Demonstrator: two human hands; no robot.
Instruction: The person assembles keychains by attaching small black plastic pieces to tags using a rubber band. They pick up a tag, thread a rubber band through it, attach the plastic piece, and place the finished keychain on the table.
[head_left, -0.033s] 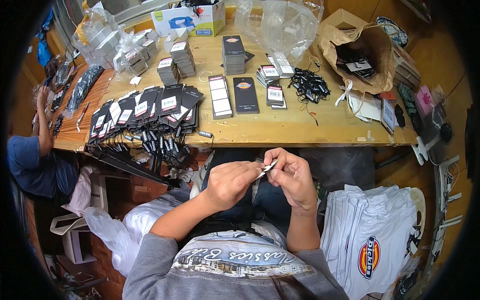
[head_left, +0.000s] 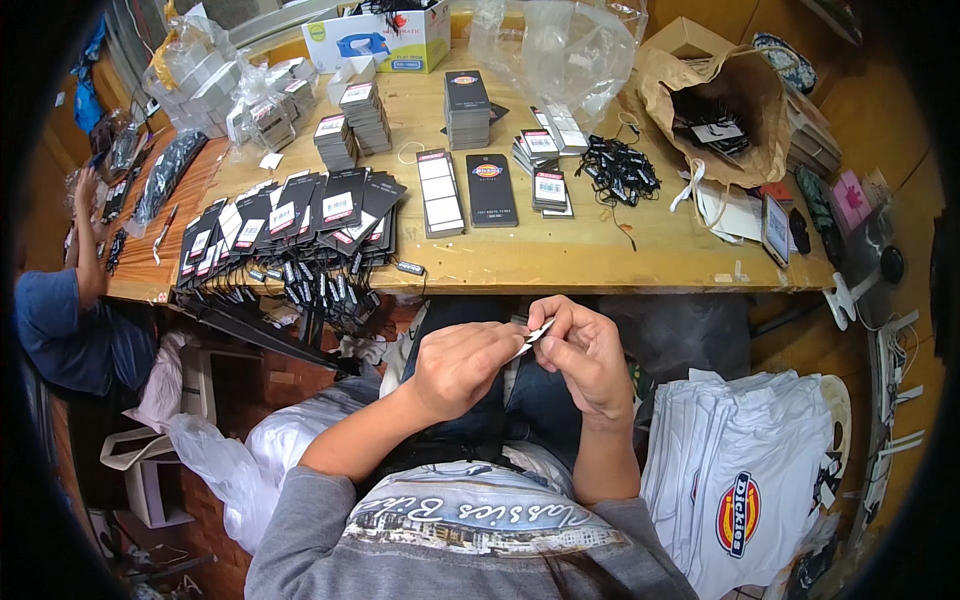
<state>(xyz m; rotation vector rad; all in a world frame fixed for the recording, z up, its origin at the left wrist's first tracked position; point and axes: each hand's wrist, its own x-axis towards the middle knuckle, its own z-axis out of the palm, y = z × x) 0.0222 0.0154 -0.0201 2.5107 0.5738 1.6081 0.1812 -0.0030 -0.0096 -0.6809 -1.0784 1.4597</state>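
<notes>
Over my lap, just off the table's near edge, my left hand and my right hand meet with closed fingers. Both pinch a small black-and-white tag, seen nearly edge-on; most of it is hidden by the fingers. On the table ahead lie a fanned heap of black hang tags with cords and small black toggles drooping over the edge. Close by are a pile of white-labelled tags, a black tag with a colourful logo, and a tangle of black strings.
Stacked tags stand farther back on the wooden table. A brown paper bag and a phone are at the right. Folded white shirts are piled at my right side. Another person's blue sleeve shows at far left.
</notes>
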